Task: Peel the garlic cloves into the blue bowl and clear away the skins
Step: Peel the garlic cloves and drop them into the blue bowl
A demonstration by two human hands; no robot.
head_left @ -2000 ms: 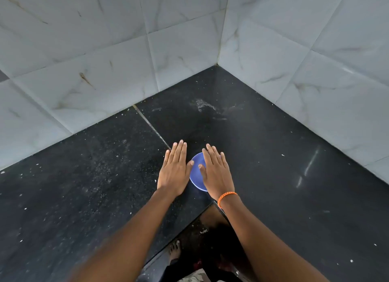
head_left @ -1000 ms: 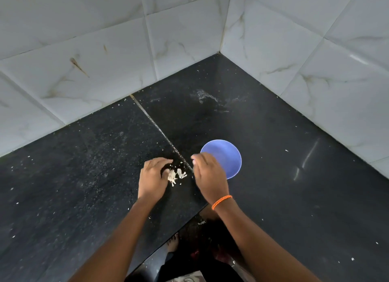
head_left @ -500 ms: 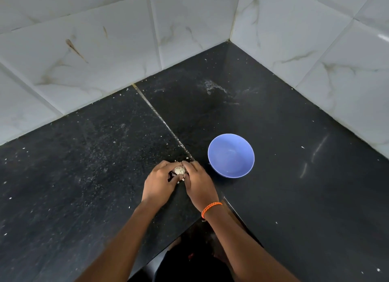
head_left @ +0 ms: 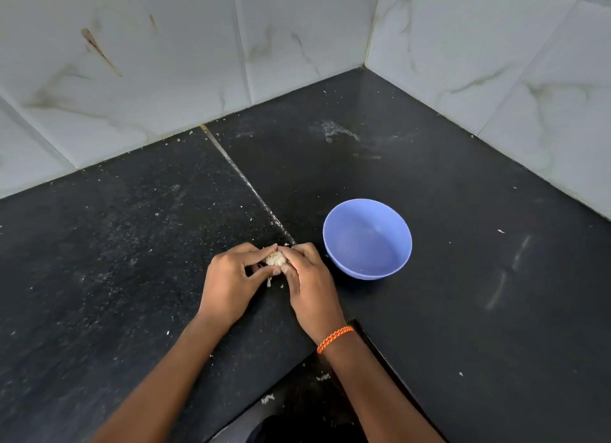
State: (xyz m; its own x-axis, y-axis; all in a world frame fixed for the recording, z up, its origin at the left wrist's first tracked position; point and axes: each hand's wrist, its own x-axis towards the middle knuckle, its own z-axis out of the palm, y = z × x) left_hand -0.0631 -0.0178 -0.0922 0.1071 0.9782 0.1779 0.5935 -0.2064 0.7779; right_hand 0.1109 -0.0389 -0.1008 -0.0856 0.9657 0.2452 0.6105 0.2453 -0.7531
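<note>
A pale garlic bulb (head_left: 276, 260) is held between both hands just above the black counter. My left hand (head_left: 231, 283) grips it from the left with curled fingers and thumb. From the right, my right hand (head_left: 305, 282), with an orange thread on its wrist, pinches it. Most of the garlic is hidden by the fingers. A bit of skin (head_left: 269, 282) hangs below it. The blue bowl (head_left: 367, 239) stands upright and empty on the counter, just right of my right hand.
The black stone counter (head_left: 132, 260) fills an inner corner of white tiled walls (head_left: 148, 62). A seam (head_left: 244, 178) runs across it towards my hands. Its notched front edge (head_left: 380, 350) lies under my right wrist. Small white flecks dot the left slab.
Both hands first lay flat over the bowl, then moved left to garlic pieces on the counter and took them up together. Since half a second ago the grip has hardly changed.
</note>
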